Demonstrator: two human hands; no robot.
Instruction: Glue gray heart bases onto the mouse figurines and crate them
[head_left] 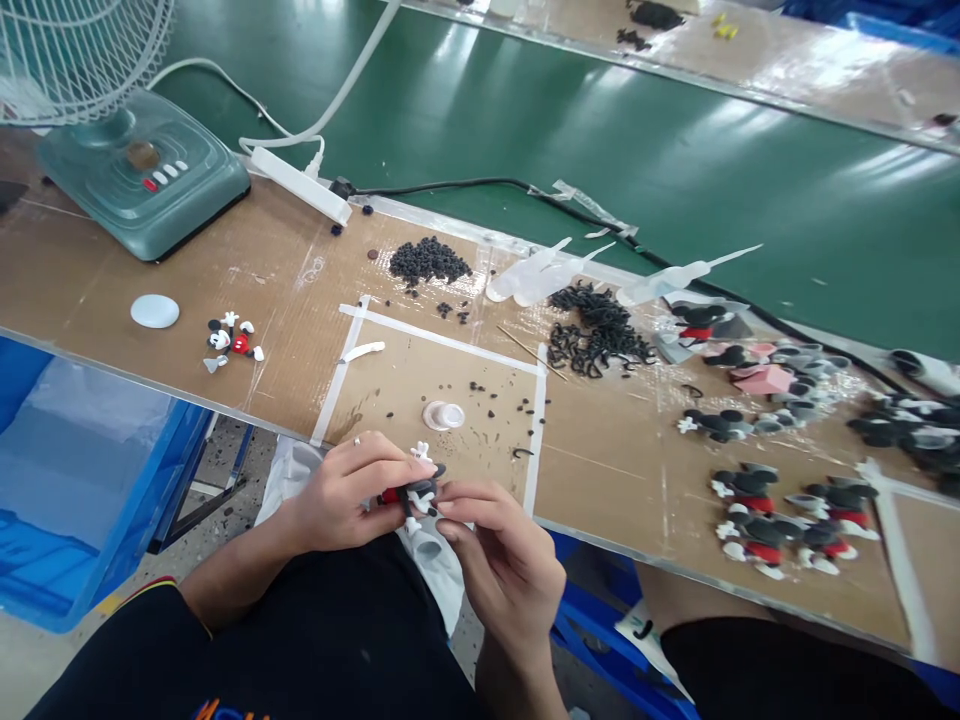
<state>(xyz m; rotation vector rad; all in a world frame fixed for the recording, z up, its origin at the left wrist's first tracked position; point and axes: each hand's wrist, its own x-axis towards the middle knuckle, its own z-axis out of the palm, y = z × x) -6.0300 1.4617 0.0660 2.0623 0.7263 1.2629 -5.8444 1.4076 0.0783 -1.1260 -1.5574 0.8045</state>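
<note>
My left hand point(360, 490) is closed around a small mouse figurine point(421, 498) with black ears, a white face and red shorts, held above my lap at the table's front edge. Thumb and forefinger of my right hand point(499, 560) are pinched together at the figurine's face; what lies between them, if anything, is too small to make out. Part of the figurine's body is hidden by my left fingers. A small clear cup point(443, 415) stands just beyond my hands, with tiny black bits scattered around it.
Small black pieces point(429, 260) are heaped behind the taped area, near curved black pieces point(600, 330) and white squeeze bottles point(536, 275). Several finished-looking figurines point(761, 545) lie right; another figurine point(238, 342) lies left, near a fan point(142, 170). A thin stick point(531, 352) lies mid-table.
</note>
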